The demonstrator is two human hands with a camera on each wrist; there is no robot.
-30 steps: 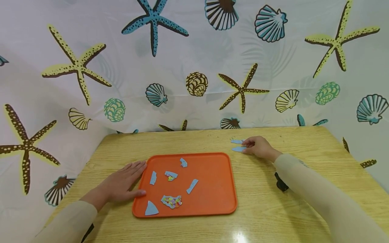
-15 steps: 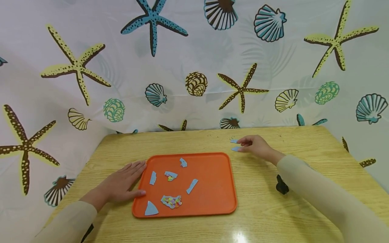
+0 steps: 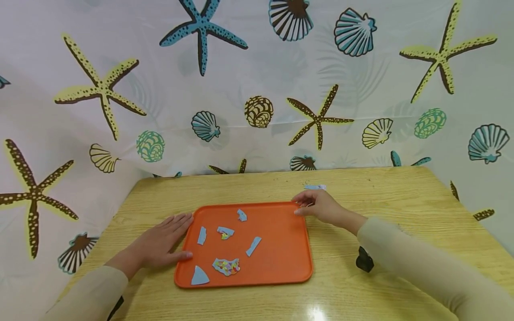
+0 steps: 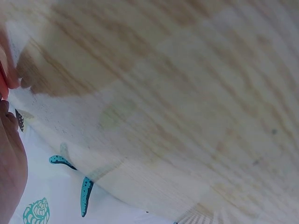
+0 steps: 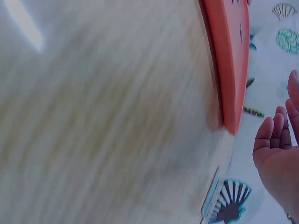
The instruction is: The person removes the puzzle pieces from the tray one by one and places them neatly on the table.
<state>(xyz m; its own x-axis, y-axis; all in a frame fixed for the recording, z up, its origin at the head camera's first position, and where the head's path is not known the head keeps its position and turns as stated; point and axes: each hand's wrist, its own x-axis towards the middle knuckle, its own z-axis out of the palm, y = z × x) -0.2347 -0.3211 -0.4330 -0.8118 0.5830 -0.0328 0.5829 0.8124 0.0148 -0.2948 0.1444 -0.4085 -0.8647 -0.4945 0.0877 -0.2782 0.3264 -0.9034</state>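
My left hand [image 3: 164,240] lies spread at the left rim of the orange tray [image 3: 281,254]. Over the tray's far right corner is my right hand [image 3: 323,208], thumb and fingertips apart, with no paper visible between them. On the tray lie torn light-blue paper pieces, among them a pointed wedge [image 3: 200,276], a narrow strip [image 3: 254,246] and a larger patch with multicoloured print [image 3: 226,266]. Beyond the right hand, a blue paper strip [image 3: 315,187] rests on the table; a second pointed piece seen there earlier is out of sight, perhaps behind the hand.
The wooden table [image 3: 345,276] extends around the tray on all sides. Behind it hangs a white cloth [image 3: 241,147] printed with starfish and shells. A black strap piece [image 3: 364,259] hangs under the right sleeve.
My right hand has moved left and toward me, from the two blue pieces on the table to the tray's far right corner. The left hand and the tray pieces look unmoved.
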